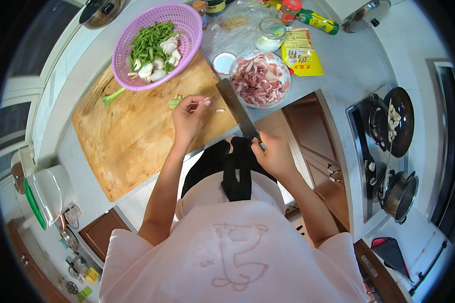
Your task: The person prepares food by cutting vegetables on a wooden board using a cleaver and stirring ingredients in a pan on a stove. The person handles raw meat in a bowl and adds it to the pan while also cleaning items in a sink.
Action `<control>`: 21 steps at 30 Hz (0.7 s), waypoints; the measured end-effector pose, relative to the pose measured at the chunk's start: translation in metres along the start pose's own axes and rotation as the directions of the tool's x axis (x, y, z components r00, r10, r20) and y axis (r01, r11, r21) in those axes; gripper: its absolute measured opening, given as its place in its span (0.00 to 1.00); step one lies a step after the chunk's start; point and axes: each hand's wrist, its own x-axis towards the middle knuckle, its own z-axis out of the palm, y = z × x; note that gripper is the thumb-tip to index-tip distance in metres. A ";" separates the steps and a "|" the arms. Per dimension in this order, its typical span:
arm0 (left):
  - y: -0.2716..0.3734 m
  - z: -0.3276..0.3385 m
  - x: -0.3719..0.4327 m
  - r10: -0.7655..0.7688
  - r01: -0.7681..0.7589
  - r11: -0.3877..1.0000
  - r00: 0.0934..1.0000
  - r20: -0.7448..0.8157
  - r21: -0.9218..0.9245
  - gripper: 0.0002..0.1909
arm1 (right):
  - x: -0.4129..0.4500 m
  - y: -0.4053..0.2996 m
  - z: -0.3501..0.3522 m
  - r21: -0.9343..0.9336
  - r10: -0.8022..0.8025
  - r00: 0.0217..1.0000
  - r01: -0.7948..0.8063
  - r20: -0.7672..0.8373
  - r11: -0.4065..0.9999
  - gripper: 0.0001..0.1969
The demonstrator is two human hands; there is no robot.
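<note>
My right hand point(275, 155) grips the handle of a cleaver point(237, 110), whose blade lies over the right edge of a wooden cutting board point(125, 140). Above the board, my left hand point(189, 115) pinches a small pinkish piece, perhaps garlic, between thumb and fingertips. A small pale piece point(220, 110) rests on the board between that hand and the blade. Green scraps point(176, 101) lie just behind the left hand. A purple plastic colander point(119, 70) with cut green beans point(151, 41) and white mushroom-like pieces point(158, 70) overlaps the board's back edge. Beside the blade is a plate of sliced raw meat point(256, 79).
Behind the plate are an open glass jar point(270, 36), a white lid point(223, 63), a yellow seasoning packet point(301, 53) and a green bottle point(317, 22). At right, a wok point(404, 125) with pale pieces and a pot point(402, 197) sit by the gas stove point(377, 151).
</note>
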 end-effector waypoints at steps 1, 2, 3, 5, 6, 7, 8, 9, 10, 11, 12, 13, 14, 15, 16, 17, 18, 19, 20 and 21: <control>0.003 0.009 0.009 0.006 -0.006 1.000 1.000 0.008 0.000 0.06 | -0.004 0.002 -0.005 0.030 0.025 0.999 -0.024 -0.036 0.999 0.08; 0.006 0.020 0.020 -0.011 0.011 1.000 0.999 0.040 0.018 0.07 | -0.007 0.003 -0.010 0.061 0.052 0.996 -0.048 -0.072 0.997 0.08; 0.008 0.033 0.029 -0.033 0.030 0.999 0.997 0.075 0.038 0.08 | -0.010 0.001 -0.016 0.061 0.060 0.995 -0.055 -0.083 0.997 0.08; 0.014 0.063 0.047 0.062 -0.064 0.998 0.986 0.155 0.011 0.08 | -0.014 -0.007 -0.028 0.130 0.177 0.977 -0.162 -0.120 0.978 0.07; 0.015 0.074 0.056 0.156 -0.155 0.988 0.961 0.227 -0.022 0.09 | -0.015 -0.002 -0.029 0.149 0.154 0.970 -0.127 -0.189 0.981 0.07; 0.014 0.077 0.063 0.155 -0.155 0.988 0.959 0.236 -0.020 0.09 | -0.018 -0.001 -0.032 0.153 0.161 0.968 -0.133 -0.194 0.979 0.07; 0.013 0.076 0.069 0.286 -0.320 0.934 0.937 0.203 0.160 0.11 | -0.020 0.000 -0.035 0.137 0.142 0.961 -0.111 -0.236 0.984 0.07; 0.008 0.074 0.078 0.417 -0.461 0.822 0.887 0.198 0.334 0.13 | -0.021 0.002 -0.038 0.120 0.123 0.952 -0.092 -0.280 0.989 0.07; -0.004 0.067 0.081 0.352 -0.378 0.903 0.924 0.151 0.204 0.12 | -0.025 0.004 -0.038 0.141 0.157 0.942 -0.119 -0.297 0.983 0.07; -0.017 0.052 0.081 0.349 -0.375 0.903 0.924 0.155 0.207 0.12 | -0.028 0.007 -0.040 0.146 0.161 0.942 -0.122 -0.296 0.982 0.07; -0.025 0.035 0.079 0.223 -0.259 0.916 0.964 0.147 0.307 0.10 | -0.031 0.011 -0.042 0.137 0.215 0.934 -0.182 -0.284 0.974 0.07; -0.026 0.025 0.073 0.095 -0.138 0.904 0.988 0.124 0.405 0.09 | -0.032 0.013 -0.042 0.128 0.267 0.925 -0.240 -0.271 0.962 0.07; -0.028 0.022 0.064 0.090 -0.134 0.901 0.988 0.123 0.412 0.09 | -0.032 0.012 -0.043 0.138 0.274 0.917 -0.243 -0.291 0.960 0.07; -0.024 0.019 0.053 0.070 -0.127 0.866 0.989 0.133 0.483 0.08 | -0.032 0.014 -0.041 0.142 0.275 0.918 -0.243 -0.286 0.959 0.07; -0.022 0.018 0.044 0.049 -0.120 0.826 0.989 0.141 0.551 0.06 | -0.033 0.018 -0.039 0.193 0.301 0.911 -0.254 -0.281 0.948 0.07; -0.025 0.018 0.040 0.045 -0.115 0.824 0.989 0.137 0.555 0.06 | -0.033 0.020 -0.037 0.242 0.327 0.904 -0.264 -0.274 0.934 0.07; -0.027 0.021 0.035 0.080 -0.138 0.804 0.989 0.124 0.579 0.07 | -0.033 0.021 -0.036 0.238 0.309 0.910 -0.246 -0.276 0.939 0.07; -0.029 0.023 0.031 0.114 -0.160 0.782 0.987 0.113 0.602 0.07 | -0.032 0.020 -0.036 0.236 0.305 0.913 -0.244 -0.272 0.941 0.07; -0.030 0.024 0.028 0.146 -0.195 0.767 0.981 0.130 0.611 0.07 | -0.031 0.017 -0.037 0.221 0.273 0.922 -0.216 -0.273 0.951 0.07; -0.026 0.025 0.026 0.146 -0.193 0.767 0.981 0.125 0.611 0.07 | -0.030 0.016 -0.038 0.208 0.241 0.931 -0.187 -0.275 0.960 0.07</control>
